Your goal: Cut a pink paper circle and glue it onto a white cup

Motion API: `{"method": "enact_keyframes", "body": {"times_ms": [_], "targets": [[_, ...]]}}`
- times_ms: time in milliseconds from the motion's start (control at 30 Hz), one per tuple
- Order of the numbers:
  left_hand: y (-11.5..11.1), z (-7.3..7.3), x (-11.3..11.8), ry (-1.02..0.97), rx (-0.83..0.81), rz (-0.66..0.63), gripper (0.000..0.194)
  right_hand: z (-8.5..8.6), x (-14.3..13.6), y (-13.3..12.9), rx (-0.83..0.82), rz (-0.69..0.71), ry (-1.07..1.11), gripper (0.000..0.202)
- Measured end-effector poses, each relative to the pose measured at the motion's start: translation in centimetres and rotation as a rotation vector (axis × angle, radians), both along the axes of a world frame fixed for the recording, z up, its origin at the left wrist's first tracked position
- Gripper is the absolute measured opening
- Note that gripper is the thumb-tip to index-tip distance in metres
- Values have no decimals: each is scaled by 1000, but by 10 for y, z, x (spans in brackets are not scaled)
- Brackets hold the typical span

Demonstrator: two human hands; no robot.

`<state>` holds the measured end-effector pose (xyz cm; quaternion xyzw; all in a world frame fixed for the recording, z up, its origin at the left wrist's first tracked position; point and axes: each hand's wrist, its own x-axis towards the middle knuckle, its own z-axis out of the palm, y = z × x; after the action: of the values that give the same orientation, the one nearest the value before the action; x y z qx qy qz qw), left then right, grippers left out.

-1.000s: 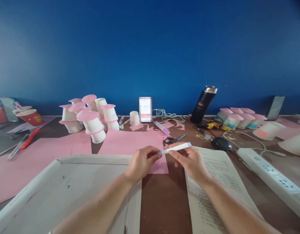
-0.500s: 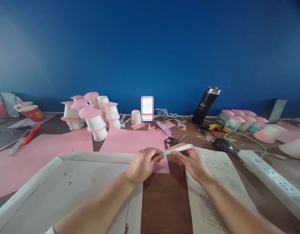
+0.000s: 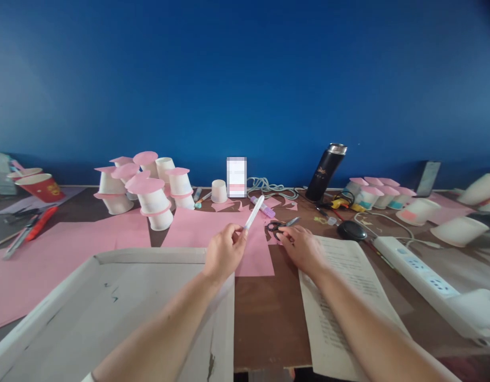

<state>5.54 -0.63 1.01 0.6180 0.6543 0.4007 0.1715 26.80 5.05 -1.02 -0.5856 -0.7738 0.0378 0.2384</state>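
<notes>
My left hand (image 3: 224, 249) is closed in a pinch around the lower end of a slim white pen (image 3: 254, 213). The pen slants up and away to the right, above a pink paper sheet (image 3: 216, 228). Just right of it, my right hand (image 3: 302, 246) has its fingers curled, thumb and fingertips near each other. Those fingertips overlap the black handles of the scissors (image 3: 273, 229) in view; whether they touch them or pinch something small is unclear. A purple glue stick (image 3: 264, 207) lies behind the pen.
White paper cups with pink discs (image 3: 146, 185) stand stacked at left. A shallow white box lid (image 3: 149, 254) lies in front. To the right are a printed booklet (image 3: 348, 286), a power strip (image 3: 412, 270), a mouse (image 3: 351, 230) and a black flask (image 3: 326, 172). A phone (image 3: 237, 178) stands upright at the back.
Both hands were on the pen; my right hand has come off it and moved toward the scissors. My left hand has tilted the pen upward. The whole view has shifted slightly.
</notes>
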Motion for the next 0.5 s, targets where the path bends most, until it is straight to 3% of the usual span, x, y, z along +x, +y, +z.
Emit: {"method": "enact_keyframes", "body": {"times_ms": [167,333,500], "targets": [[1,-2,0,-4,20,14,24,9,-10,-14,17,66,-163,31],[15,1,-17,-77,-35,69,26,11,-10,-18,-44,7,-201,40],[32,-1,-35,-106,12,121,41,11,-10,-19,-57,-15,-220,43]]}}
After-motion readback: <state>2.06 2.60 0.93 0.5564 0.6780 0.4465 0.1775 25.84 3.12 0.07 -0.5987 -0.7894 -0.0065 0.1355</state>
